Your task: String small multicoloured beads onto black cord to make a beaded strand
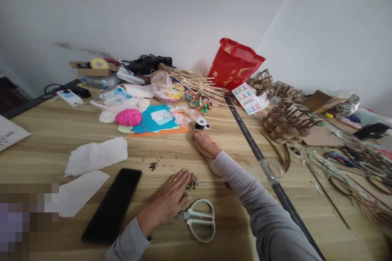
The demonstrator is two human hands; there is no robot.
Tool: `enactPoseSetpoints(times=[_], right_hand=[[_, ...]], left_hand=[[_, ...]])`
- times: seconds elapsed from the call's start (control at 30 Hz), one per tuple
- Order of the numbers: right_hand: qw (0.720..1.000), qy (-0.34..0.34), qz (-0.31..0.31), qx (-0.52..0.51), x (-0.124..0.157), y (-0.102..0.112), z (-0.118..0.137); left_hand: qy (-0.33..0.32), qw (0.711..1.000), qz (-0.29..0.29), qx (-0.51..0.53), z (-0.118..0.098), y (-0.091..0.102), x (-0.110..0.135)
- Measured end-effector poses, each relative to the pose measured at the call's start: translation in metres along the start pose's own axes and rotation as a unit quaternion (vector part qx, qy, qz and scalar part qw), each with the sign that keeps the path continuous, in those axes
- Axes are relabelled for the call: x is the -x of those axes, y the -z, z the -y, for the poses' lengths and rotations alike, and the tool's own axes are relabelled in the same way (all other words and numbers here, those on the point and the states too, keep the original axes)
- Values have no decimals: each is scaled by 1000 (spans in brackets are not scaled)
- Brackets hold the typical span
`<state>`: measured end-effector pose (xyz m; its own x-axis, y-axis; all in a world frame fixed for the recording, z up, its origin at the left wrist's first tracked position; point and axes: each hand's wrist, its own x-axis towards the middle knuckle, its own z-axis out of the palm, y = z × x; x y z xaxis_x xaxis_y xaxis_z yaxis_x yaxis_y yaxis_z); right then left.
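Observation:
My left hand (167, 200) lies flat on the wooden table (61, 130), fingers stretched out beside a small heap of coloured beads (192, 181). Light-handled scissors (199, 219) rest just to its right, touching its edge. My right hand (204, 142) reaches far forward with fingers pinched on a small spool of black thread (201, 123). A dark cord (208, 159) runs back along the table under my right wrist.
A black phone (112, 204) and white paper sheets (94, 155) lie at left. Pink yarn (128, 117), coloured papers, plastic bags, sticks and a red bag (232, 65) crowd the back. Clear tape roll (272, 169) and woven cardboard pieces (284, 122) fill the right.

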<state>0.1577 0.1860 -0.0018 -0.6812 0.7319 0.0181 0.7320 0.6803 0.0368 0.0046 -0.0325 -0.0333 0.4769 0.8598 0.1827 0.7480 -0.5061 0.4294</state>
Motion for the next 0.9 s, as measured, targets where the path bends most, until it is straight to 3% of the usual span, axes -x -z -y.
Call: enactPoseSetpoints(times=[0.27, 0.6, 0.8, 0.9], right_hand=[[999, 32, 19, -10, 3, 6, 1], [982, 151, 59, -96, 11, 26, 72], [984, 134, 84, -88, 17, 20, 70], [984, 125, 94, -90, 15, 18, 81]], left_hand=[[3, 1000, 11, 10, -3, 6, -1], [18, 999, 27, 37, -7, 11, -2], [5, 998, 26, 52, -11, 15, -3], [2, 998, 25, 60, -10, 13, -3]])
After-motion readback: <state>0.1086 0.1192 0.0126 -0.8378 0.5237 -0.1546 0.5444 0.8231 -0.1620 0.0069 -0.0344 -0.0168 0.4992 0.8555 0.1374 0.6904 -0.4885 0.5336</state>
